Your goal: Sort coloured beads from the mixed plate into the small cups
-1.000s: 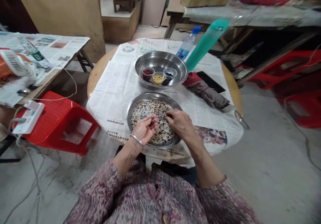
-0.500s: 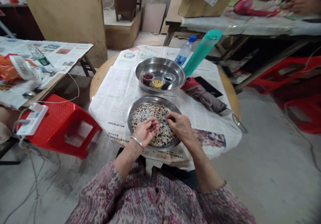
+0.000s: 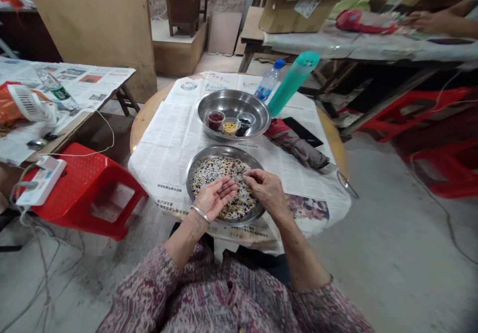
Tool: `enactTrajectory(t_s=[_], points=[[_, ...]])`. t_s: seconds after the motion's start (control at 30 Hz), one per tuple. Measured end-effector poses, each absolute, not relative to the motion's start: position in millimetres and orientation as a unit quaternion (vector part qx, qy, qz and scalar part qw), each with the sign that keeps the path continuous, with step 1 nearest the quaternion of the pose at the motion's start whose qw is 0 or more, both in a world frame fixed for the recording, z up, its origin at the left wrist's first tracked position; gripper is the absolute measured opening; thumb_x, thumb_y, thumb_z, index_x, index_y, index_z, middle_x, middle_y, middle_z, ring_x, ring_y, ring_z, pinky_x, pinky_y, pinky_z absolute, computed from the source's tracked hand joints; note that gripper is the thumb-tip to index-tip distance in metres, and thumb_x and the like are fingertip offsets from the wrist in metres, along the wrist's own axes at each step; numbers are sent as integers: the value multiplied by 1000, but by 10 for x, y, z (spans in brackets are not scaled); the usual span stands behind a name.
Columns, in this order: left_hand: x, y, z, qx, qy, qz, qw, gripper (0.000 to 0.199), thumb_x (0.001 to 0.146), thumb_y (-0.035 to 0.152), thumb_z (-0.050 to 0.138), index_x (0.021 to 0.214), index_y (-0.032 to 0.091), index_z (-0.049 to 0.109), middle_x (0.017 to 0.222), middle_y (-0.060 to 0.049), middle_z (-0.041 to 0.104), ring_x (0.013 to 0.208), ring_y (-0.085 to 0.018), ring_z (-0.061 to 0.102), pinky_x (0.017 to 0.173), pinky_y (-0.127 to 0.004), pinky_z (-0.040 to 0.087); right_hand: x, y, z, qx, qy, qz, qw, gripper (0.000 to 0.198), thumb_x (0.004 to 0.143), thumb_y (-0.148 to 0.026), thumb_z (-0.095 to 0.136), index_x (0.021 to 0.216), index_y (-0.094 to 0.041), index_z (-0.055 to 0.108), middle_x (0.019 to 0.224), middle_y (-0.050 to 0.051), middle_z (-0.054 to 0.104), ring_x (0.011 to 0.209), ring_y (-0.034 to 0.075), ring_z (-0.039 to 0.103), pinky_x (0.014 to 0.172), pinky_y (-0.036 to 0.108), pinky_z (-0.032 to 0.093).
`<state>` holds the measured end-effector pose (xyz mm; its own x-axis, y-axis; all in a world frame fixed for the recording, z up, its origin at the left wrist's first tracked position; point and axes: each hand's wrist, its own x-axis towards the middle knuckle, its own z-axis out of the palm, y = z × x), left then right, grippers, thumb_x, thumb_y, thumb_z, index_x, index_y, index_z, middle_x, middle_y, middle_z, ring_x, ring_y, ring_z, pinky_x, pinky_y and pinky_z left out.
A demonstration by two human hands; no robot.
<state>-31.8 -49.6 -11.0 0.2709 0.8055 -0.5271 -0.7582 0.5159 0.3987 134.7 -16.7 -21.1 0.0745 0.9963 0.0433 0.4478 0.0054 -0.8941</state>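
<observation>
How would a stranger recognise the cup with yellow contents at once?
Find the round table spread with newspaper, then the farther metal bowl on it. Inside, choose the middle cup: its contents are yellow, while the left cup holds dark red pieces and the right cup black ones.

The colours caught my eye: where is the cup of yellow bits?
In the head view, the cup of yellow bits is just above centre, in the far bowl, between the cups of red bits, left, and black bits, right.
</observation>
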Motion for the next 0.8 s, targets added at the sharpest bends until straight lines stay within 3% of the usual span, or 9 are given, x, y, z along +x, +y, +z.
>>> enactTrajectory(t_s=[0.33,0.53,0.8], points=[[-309,-497,-135,43,348,486,800,24,96,12,44,95,6,67,93,-13,74,87,-16,71,107,-39,46,1249,-219,-134,-559,-456,549,423,38,58,-52,79,71,-18,66,61,-1,63,51,10,49,47,23,37],[-305,-489,-177,46,342,492,799,23,94,12,47,95,5,69,97,-15,74,90,-17,71,107,-38,45,1163,-280,-137,-546,-509,522,413,37,60,-51,78,75,-17,72,67,2,67,58,12,53,57,26,44],[-312,-494,-161,49,344,488,801,24,95,9,44,102,4,67,103,-17,72,95,-18,71,106,-36,46,1152,-279,-97,-549,-480,522,443,36,60,-49,79,74,-17,72,54,-3,60,46,8,45,47,24,38]])
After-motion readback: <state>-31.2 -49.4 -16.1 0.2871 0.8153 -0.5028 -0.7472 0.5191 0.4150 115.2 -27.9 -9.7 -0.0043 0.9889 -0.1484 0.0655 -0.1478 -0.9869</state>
